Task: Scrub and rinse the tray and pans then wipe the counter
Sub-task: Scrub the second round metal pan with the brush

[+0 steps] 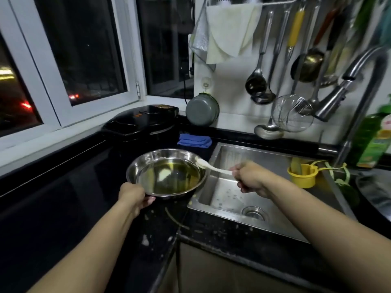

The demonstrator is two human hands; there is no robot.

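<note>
— On the counter (88,187), left of the sink (264,166): where's the pan (167,172)?
— There; left hand (133,194) grips its near rim.
— Right hand (249,176)?
— Fingers curled round a spoon (211,167), tip on the far rim.

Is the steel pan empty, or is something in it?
Not empty. The steel pan holds a shallow pool of yellowish liquid across its bottom. The left hand grips its near rim.
</note>
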